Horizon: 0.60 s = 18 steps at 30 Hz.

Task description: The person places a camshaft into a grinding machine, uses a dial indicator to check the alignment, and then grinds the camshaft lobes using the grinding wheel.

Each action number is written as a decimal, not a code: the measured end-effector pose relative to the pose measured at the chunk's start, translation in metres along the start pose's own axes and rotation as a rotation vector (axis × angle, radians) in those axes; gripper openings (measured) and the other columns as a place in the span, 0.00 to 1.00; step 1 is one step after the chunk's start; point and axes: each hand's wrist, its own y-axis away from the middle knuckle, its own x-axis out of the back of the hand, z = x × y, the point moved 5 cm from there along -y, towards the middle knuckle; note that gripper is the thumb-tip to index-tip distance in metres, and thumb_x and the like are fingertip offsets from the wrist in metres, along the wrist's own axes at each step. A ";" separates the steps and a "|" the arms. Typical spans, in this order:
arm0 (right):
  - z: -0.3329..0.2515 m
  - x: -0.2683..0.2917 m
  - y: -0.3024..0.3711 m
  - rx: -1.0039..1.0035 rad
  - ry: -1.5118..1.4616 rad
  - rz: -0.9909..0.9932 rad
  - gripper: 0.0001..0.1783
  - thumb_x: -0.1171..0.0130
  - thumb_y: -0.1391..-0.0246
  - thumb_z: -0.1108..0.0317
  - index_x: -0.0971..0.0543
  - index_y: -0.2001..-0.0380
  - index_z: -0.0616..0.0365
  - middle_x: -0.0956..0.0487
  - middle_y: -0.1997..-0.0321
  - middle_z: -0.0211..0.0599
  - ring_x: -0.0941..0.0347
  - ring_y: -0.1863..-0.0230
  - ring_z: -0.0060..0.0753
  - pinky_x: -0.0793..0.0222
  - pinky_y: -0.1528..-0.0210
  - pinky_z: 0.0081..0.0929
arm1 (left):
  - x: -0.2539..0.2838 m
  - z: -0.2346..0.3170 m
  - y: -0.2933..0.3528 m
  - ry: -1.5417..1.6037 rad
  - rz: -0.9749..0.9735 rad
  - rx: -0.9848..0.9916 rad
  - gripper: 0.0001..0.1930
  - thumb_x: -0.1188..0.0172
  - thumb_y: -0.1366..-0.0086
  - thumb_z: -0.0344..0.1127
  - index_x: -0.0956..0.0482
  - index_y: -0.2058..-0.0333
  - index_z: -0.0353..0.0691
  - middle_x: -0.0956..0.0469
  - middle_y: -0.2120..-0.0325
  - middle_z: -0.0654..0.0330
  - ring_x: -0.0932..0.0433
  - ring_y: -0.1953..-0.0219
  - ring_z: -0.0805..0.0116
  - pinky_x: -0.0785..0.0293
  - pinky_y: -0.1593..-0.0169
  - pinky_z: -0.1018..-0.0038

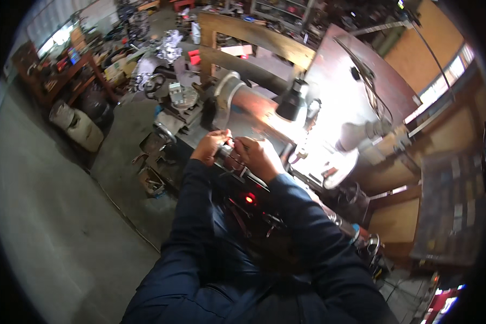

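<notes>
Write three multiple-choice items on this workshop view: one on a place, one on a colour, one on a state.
1. Where is the black lamp?
A. beyond the hands, over the machine
B. on the floor at the left
C. behind the person

2. What colour are the sleeves?
A. white
B. dark blue
C. yellow

3. What state is the small red light below the hands in?
A. lit
B. dark
C. covered by a hand

Answers:
1 A, the lamp stands past the left hand and right hand, shining on the machine.
2 B, both forearms are in dark blue cloth.
3 A, it glows red beside the right sleeve.
</notes>
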 end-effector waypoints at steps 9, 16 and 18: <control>-0.011 0.016 -0.008 0.118 0.211 -0.050 0.13 0.32 0.63 0.62 0.20 0.71 0.52 0.20 0.78 0.41 0.20 0.73 0.46 0.25 0.71 0.38 | -0.009 0.038 0.008 -1.365 -0.216 -0.938 0.17 0.41 0.38 0.33 0.22 0.52 0.32 0.20 0.51 0.51 0.23 0.47 0.58 0.28 0.43 0.68; -0.009 0.019 0.030 0.115 -0.180 0.219 0.23 0.39 0.54 0.64 0.26 0.54 0.60 0.22 0.61 0.49 0.22 0.59 0.52 0.24 0.60 0.41 | 0.019 -0.004 0.009 -0.172 0.102 -0.008 0.32 0.52 0.33 0.56 0.31 0.39 0.38 0.30 0.42 0.54 0.30 0.42 0.59 0.35 0.38 0.65; -0.050 0.038 0.055 0.297 -0.171 0.268 0.13 0.41 0.54 0.67 0.24 0.63 0.57 0.22 0.60 0.48 0.23 0.61 0.52 0.25 0.58 0.38 | 0.047 -0.020 0.005 0.001 0.337 0.074 0.36 0.56 0.31 0.62 0.33 0.38 0.38 0.31 0.41 0.54 0.31 0.42 0.59 0.36 0.38 0.64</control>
